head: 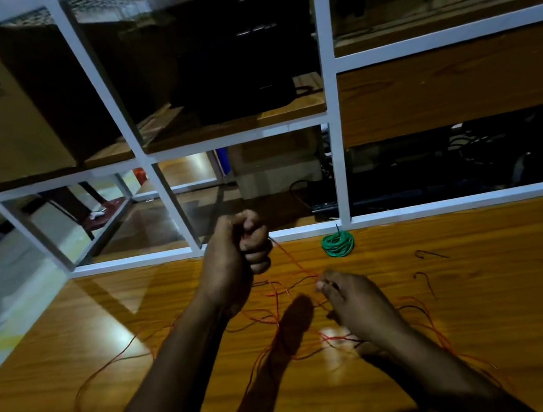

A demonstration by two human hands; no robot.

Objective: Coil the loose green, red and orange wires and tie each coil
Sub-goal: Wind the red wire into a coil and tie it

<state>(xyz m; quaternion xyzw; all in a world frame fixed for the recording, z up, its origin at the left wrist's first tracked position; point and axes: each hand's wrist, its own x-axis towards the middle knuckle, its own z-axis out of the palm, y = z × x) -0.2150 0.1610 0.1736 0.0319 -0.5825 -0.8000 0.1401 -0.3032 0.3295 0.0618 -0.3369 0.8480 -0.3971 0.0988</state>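
Glossy wooden table (485,316) before white-framed shelving (331,94)

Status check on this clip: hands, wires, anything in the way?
Left hand fisted on red wire, right hand pinching it. Green coil done, by the rack. Loose wire strewn across table.

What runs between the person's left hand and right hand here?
In the head view, a taut red wire runs from the closed left hand down to the right hand's pinching fingertips, above the wooden table.
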